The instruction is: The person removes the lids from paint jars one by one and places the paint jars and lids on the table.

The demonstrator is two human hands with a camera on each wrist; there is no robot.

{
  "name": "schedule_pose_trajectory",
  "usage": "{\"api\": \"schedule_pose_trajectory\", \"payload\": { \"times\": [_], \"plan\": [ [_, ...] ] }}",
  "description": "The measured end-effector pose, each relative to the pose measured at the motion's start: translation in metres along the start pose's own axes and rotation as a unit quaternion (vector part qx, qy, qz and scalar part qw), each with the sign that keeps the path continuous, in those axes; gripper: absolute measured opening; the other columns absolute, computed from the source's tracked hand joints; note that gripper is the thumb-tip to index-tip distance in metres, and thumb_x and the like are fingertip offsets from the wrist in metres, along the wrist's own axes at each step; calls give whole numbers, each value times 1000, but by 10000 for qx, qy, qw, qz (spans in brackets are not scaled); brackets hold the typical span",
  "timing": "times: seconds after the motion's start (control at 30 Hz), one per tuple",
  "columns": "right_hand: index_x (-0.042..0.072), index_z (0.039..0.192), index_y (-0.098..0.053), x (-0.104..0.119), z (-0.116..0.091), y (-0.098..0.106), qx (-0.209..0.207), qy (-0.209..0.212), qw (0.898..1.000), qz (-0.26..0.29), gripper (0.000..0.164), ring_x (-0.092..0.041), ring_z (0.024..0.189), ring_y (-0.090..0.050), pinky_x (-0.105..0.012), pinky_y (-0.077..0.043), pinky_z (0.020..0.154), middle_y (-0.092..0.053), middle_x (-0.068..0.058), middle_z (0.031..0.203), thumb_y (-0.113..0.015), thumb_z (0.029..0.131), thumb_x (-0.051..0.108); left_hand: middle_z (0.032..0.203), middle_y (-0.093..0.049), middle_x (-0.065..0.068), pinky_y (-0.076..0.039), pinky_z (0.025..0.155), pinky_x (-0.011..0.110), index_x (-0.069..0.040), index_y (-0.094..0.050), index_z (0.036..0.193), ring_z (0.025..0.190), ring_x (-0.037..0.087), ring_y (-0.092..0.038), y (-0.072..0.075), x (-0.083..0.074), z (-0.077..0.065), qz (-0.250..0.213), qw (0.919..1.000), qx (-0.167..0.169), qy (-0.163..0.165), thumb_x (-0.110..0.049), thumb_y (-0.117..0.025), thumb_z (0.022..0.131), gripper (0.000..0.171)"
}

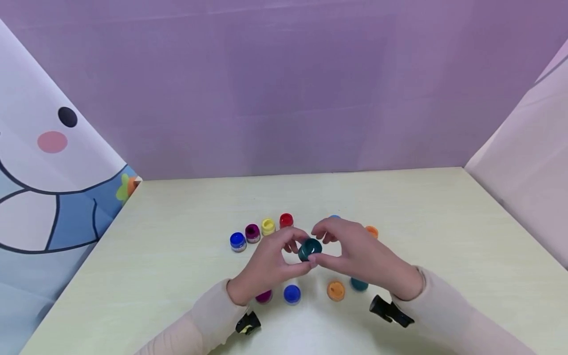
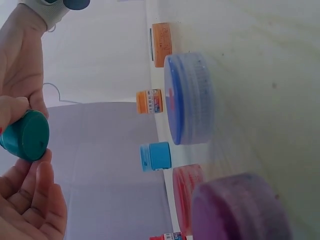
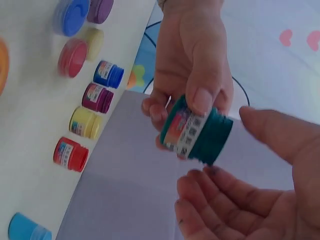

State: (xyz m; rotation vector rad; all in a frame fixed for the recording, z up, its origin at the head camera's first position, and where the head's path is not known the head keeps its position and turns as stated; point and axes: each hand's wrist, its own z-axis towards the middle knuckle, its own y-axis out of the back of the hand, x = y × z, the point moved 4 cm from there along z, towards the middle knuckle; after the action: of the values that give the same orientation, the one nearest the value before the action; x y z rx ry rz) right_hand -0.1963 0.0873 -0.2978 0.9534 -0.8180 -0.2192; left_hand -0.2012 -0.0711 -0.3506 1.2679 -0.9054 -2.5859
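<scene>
My left hand pinches a small green paint jar above the table, its thumb across the printed label in the right wrist view. The jar is tilted and has no lid on; its ridged neck points to the right hand. That right hand is beside the jar, fingers and thumb spread around the neck end. In the head view its thumb tip is at the jar's edge; whether it touches I cannot tell. From the left wrist view I see the jar's smooth green base.
Behind the hands stand blue, purple, yellow, red, light blue and orange jars. Nearer lie lids: purple, blue, orange, green, plus red and yellow.
</scene>
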Motion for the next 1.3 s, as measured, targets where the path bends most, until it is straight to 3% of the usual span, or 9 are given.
{"api": "schedule_pose_trajectory", "payload": {
  "times": [0.23,0.57,1.07,1.3],
  "plan": [
    [13,99,-57,6,7,-5,73,-238,9996,-117,32,-12,79,-52,-26,-47,69,-56,10,89,-73,75,27,94,-55,-12,-48,69,27,-16,-50,113,76,10,-53,-1,1,-1,-89,9997,-27,205,-21,-75,73,47],
    [11,98,-57,10,10,-7,395,-452,9976,-346,30,-10,74,-49,-24,-46,64,-54,9,86,-72,76,26,93,-55,-10,-49,69,32,-15,-48,114,77,11,-53,-1,0,0,-147,9991,21,392,-18,-75,72,50],
    [9,91,-58,12,17,-7,618,-622,9958,-276,22,-9,66,-49,-22,-47,58,-54,8,77,-71,77,20,96,-55,-11,-49,68,30,-17,-48,115,80,5,-51,0,0,1,-86,9993,67,362,-20,-73,74,48],
    [9,89,-57,10,17,-2,588,-632,9949,-519,21,-10,67,-48,-23,-46,58,-53,7,76,-71,77,19,97,-56,-9,-49,70,34,-14,-49,115,84,16,-56,1,2,1,-42,9988,81,489,-22,-73,75,48]
  ]
}}
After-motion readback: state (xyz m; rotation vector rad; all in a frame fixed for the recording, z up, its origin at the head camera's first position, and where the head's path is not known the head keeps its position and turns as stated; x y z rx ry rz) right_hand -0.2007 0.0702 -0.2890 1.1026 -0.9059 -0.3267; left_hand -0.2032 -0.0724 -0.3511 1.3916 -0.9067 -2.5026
